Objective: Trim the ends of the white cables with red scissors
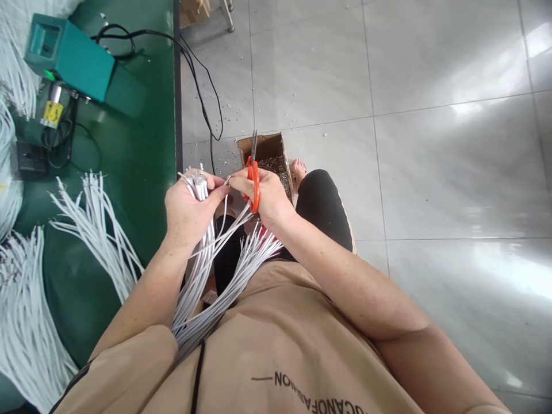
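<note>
My left hand (pixel 188 204) is closed around a bundle of white cables (pixel 207 241), whose cut ends stick up past the fingers. Its thumb and forefinger pinch the tip of one cable. My right hand (pixel 268 198) meets it there, with thumb and forefinger at that same tip. Orange-handled scissors (pixel 255 187) hang in my right hand, their blades pointing away from me over a cardboard box. More white cables (pixel 241 276) from the bundle lie across my lap, against the tan shirt.
Left, a green table (pixel 149 115) carries a teal device (pixel 71 57) with black cords and more white cable bundles (pixel 101 230). On the tiled floor, a cardboard box (pixel 262 144) holds small scraps. Scraps are scattered around it, and a black cord (pixel 200 92) hangs off the table edge.
</note>
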Demonstrator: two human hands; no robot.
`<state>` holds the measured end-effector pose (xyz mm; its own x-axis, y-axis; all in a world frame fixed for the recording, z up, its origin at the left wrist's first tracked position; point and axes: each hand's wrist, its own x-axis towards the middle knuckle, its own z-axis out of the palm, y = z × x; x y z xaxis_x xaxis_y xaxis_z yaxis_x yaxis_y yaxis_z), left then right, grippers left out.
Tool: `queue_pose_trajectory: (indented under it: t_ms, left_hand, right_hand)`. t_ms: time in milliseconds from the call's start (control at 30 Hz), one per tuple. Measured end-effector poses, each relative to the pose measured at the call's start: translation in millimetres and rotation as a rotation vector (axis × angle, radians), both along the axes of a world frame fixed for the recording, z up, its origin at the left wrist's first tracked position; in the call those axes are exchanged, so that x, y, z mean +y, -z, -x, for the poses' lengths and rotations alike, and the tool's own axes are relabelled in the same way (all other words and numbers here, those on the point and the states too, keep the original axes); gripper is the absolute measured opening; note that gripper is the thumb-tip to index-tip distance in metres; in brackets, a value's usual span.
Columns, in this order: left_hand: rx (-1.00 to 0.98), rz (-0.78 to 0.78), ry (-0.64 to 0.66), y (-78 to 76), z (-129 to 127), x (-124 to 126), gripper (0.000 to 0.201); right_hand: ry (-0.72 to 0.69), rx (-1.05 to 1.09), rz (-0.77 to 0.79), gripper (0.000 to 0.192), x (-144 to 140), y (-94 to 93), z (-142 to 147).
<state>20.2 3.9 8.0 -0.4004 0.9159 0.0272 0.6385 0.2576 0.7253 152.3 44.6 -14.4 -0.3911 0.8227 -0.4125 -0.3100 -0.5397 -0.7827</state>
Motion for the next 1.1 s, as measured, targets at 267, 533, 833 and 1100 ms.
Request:
queue_pose_trajectory:
  t_ms: [267, 533, 833, 1100]
  left_hand:
    - [-0.442, -0.027, 0.064, 5.6, 7, 1, 0.024]
    - [-0.794, 0.065, 0.076, 2.7, 9, 4, 0.033]
    - [-0.732, 0.217, 0.116, -2.9, 18, 4, 0.033]
    - [-0.837, 0.275, 0.133, -3.1, 23, 4, 0.047]
  right_hand:
    - [0.030, 0.128, 0.044, 0.027, -3, 5.7, 8]
    - [0.084, -0.013, -0.040, 0.034, 0, 0.5, -1]
    - [0.025, -0.115, -0.224, 0.031, -3, 11.9, 1]
    - [0.102, -0.334, -0.407, 0.023, 2, 1.6, -4]
